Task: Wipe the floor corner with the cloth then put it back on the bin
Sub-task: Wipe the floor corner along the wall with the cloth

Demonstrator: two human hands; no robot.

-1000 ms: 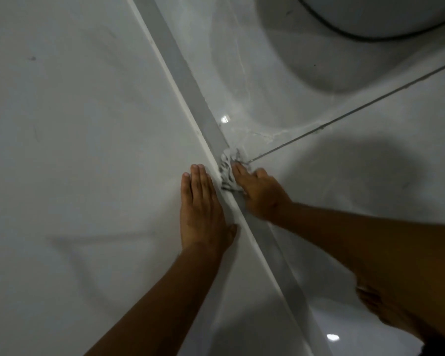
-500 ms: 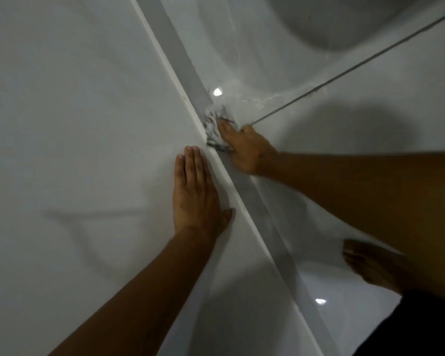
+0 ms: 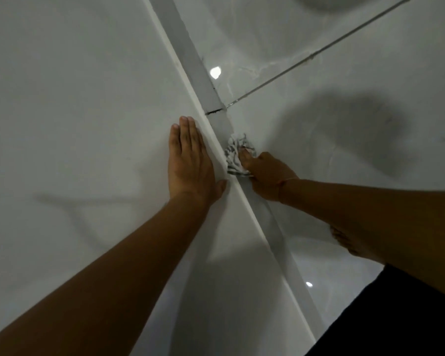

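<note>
A crumpled white cloth with dark stripes [image 3: 233, 156] is pressed into the seam where the grey skirting [image 3: 190, 57] meets the glossy white floor tiles [image 3: 319, 155]. My right hand [image 3: 266, 174] grips the cloth from the near side and holds it against the skirting. My left hand [image 3: 190, 163] lies flat with fingers together on the white wall [image 3: 75, 111], just left of the cloth. The bin is out of sight apart from its shadow at the top.
A dark grout line [image 3: 319, 51] runs from the skirting up to the right. A crack [image 3: 213, 112] crosses the skirting above the cloth. My bare foot [image 3: 350, 242] stands on the tiles at the right, under my right forearm.
My right hand has drawn the cloth back along the skirting, away from the grout line and towards me. The bin has dropped out of view at the top. My left hand stays flat on the wall.
</note>
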